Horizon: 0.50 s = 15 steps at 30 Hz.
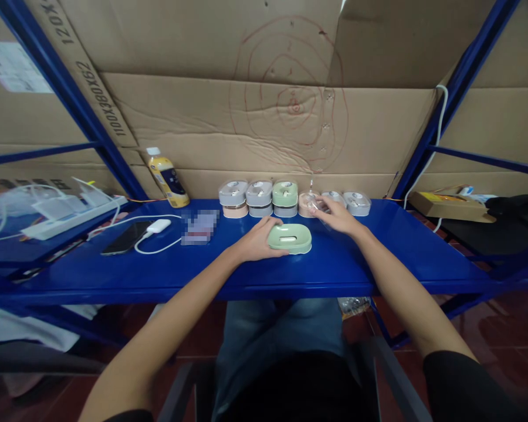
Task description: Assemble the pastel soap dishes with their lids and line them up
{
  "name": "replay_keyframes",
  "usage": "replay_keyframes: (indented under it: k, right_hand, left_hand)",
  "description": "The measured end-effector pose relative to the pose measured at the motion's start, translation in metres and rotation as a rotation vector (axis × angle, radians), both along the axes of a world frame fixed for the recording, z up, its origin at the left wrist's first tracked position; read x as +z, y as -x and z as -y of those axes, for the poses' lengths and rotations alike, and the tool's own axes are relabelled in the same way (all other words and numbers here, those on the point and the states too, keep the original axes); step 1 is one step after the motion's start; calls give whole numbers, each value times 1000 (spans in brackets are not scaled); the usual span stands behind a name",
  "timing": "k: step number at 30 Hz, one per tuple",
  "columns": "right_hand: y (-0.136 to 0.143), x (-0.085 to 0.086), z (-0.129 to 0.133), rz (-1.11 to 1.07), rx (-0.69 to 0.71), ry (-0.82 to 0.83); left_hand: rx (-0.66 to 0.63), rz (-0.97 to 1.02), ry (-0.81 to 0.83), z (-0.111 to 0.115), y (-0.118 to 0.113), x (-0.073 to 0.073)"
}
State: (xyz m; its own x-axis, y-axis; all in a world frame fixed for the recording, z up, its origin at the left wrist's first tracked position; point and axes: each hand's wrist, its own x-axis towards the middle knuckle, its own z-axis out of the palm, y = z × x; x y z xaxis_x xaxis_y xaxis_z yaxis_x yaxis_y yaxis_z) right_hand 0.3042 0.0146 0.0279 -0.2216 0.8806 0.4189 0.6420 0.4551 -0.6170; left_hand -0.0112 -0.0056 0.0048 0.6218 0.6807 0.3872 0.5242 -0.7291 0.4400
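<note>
A pale green oval soap dish (290,239) with a slot in its middle rests on the blue table. My left hand (264,239) is closed around its left end, thumb in front and fingers behind. My right hand (334,214) is farther back and to the right, its fingers closed on a clear plastic lid (315,205). Behind those fingers sits a pink box (307,205), partly covered. To its right stand two grey boxes with clear lids, the nearer one (333,198) partly behind my hand and the other (356,203) at the row's end.
Stacked boxes (259,193) line the back, left of the pink one. Farther left are a yellow drink bottle (168,179), a blurred-out item (200,227), a phone (127,238) and a white charger (158,226) with its cable. Blue posts (464,70) frame the table before a cardboard wall (193,111).
</note>
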Motion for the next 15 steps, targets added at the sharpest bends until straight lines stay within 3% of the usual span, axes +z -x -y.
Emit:
replay_keyframes:
  k: [2, 8, 15]
  right_hand:
    - [5, 3, 6, 19, 31, -14]
    - [39, 5, 27, 181, 346, -117]
    - [63, -6, 29, 333, 351, -95]
  left_hand:
    - [12, 8, 31, -1, -2, -3]
    - [26, 197, 174, -11, -8, -20]
    - [13, 222, 189, -12, -10, -25]
